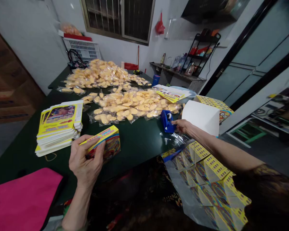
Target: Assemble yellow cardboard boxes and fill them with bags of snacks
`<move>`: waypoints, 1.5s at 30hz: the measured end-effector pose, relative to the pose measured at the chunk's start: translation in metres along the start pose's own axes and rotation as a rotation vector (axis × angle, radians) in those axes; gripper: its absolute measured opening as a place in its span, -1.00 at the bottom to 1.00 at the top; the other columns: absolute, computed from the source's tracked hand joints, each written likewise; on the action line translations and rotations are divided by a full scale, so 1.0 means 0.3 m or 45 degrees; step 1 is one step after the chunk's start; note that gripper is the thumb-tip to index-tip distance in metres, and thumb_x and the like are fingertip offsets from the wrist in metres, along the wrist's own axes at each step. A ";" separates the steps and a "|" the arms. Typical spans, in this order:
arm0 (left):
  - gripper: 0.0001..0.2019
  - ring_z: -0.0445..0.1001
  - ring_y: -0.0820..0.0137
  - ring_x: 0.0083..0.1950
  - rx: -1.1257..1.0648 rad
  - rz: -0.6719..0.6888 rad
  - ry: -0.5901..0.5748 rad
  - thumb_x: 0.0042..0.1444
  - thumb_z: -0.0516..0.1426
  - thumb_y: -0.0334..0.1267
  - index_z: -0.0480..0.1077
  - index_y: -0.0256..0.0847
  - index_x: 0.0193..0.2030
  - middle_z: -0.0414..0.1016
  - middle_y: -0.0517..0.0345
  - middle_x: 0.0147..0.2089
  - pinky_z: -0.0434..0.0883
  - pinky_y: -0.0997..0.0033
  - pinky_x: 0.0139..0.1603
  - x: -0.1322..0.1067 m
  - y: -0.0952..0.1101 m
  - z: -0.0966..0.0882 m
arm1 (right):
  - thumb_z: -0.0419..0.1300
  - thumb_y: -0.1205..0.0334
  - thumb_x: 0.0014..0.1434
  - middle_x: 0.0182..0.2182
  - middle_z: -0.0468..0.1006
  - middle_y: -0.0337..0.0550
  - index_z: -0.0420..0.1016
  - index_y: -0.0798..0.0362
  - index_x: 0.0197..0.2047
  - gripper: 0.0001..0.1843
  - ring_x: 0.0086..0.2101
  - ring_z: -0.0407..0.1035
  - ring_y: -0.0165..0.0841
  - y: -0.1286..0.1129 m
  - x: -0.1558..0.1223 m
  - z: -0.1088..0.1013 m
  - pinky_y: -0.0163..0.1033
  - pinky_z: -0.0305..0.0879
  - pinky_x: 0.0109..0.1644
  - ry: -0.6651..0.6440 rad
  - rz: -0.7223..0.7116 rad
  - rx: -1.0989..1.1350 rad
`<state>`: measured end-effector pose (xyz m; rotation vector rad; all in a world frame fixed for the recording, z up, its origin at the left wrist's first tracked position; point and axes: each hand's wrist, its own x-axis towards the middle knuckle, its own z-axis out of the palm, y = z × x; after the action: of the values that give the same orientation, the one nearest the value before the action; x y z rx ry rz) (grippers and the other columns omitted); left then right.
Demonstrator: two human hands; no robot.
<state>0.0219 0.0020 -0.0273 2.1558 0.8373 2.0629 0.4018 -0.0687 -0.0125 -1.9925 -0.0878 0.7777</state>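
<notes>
In the lower centre of the frame, my left hand [85,162] is closed around a yellow printed box [105,143], thumb and fingers pinching its near end; the box is tilted just above the dark green counter [139,141]. At centre right, my right hand [183,125] reaches to a blue tape dispenser [167,121] and touches it (whether it grips, I cannot tell). A stack of flat box blanks [59,126] lies at left; bagged yellow snacks [127,106] cover the upper centre.
</notes>
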 end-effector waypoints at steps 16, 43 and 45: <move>-0.83 0.44 0.40 -0.19 -0.037 -0.019 0.003 -0.01 0.26 -0.39 0.43 -0.22 -0.24 0.43 0.10 -0.20 0.38 0.43 -0.22 -0.004 -0.001 0.000 | 0.13 0.27 0.27 -0.35 0.44 -0.23 0.40 0.19 -0.19 -0.86 -0.40 0.37 -0.51 0.209 0.010 0.104 -0.36 0.41 -0.33 0.261 -0.425 0.359; -0.70 0.50 0.40 -0.21 -0.242 -0.518 0.015 0.01 0.26 -0.26 0.29 -0.18 -0.14 0.45 0.11 -0.18 0.45 0.40 -0.18 -0.062 0.005 0.002 | 0.26 0.25 0.01 -0.57 0.44 -0.43 -0.21 -0.03 0.30 -0.09 -0.70 0.17 -0.55 0.151 -0.721 0.491 -0.46 0.12 -0.68 -1.111 -0.966 0.576; -0.71 0.50 0.39 -0.20 -0.232 -0.501 -0.002 0.02 0.25 -0.23 0.28 -0.19 -0.15 0.44 0.10 -0.18 0.45 0.40 -0.17 -0.063 0.006 0.002 | 0.27 0.25 -0.02 -0.58 0.44 -0.43 -0.17 0.00 0.28 -0.09 -0.71 0.15 -0.56 0.149 -0.718 0.505 -0.47 0.10 -0.68 -1.132 -0.883 0.618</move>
<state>0.0237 -0.0070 -0.0439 1.7343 0.9424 1.8581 0.1357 -0.0560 0.0052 -0.9335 -0.9541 1.0233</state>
